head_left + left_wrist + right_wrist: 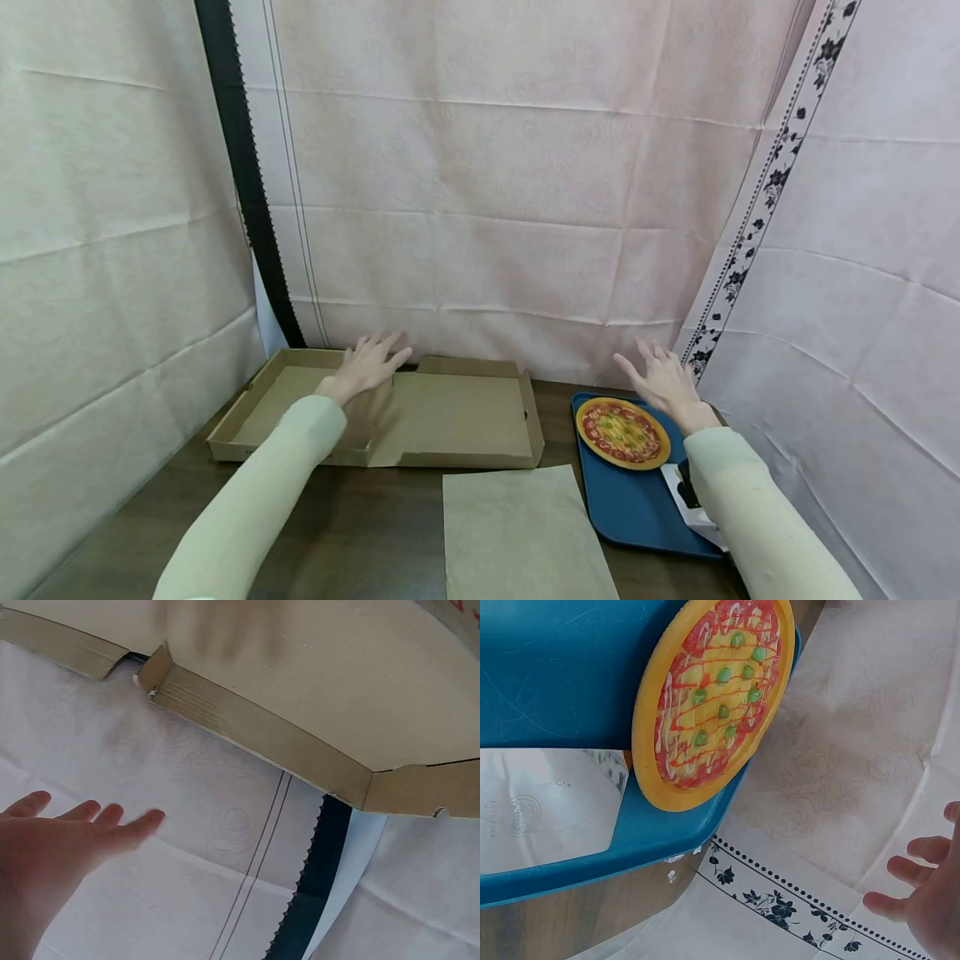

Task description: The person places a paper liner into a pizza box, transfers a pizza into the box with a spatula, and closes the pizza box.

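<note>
My left hand point(366, 368) hovers over the open cardboard pizza box point(465, 417), its fingers spread and holding nothing. The box lies unfolded, base at the left and lid at the right; its side wall point(255, 735) shows in the left wrist view. Above the far end of the blue tray point(637, 512) my right hand point(663, 383) is raised, fingers apart, with nothing in it. A round pizza point(623, 433) with a yellow crust and green bits lies on the tray. Beside it, partly hidden by my right forearm, is a metal pizza server point(547, 810).
A sheet of brown paper point(525, 533) lies on the dark wooden table point(360, 533) in front of the box, left of the tray. Pale cloth curtains point(480, 183) hang close behind and at both sides.
</note>
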The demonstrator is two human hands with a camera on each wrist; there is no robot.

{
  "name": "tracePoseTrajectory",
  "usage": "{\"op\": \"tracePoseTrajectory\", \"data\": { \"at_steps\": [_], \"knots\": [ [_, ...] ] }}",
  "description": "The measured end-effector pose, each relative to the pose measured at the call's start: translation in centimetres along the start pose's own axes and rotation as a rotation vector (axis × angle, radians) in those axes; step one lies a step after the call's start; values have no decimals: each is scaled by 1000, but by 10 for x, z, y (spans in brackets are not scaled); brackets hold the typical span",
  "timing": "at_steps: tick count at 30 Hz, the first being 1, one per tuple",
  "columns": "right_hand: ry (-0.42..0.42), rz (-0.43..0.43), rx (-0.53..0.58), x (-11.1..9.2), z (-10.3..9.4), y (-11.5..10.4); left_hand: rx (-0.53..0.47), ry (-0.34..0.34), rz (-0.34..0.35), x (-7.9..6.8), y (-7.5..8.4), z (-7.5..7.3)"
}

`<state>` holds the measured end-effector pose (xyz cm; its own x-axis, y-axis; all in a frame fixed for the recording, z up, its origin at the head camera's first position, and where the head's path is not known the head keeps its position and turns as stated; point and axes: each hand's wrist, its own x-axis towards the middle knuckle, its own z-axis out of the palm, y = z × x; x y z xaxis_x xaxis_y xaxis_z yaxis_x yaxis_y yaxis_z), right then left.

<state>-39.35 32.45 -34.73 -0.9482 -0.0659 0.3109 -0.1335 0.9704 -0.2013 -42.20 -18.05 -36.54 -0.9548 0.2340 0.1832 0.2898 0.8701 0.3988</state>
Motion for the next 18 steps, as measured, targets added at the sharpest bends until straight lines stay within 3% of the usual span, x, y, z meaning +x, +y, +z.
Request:
{"op": "tracePoseTrajectory", "data": {
  "at_steps": [11,18],
  "knots": [
    [10,-20,2,0,-1,2,12,19,90,4,20,3],
    [34,-47,7,4,-5,0,63,59,223,10,40,9]
  ]
}}
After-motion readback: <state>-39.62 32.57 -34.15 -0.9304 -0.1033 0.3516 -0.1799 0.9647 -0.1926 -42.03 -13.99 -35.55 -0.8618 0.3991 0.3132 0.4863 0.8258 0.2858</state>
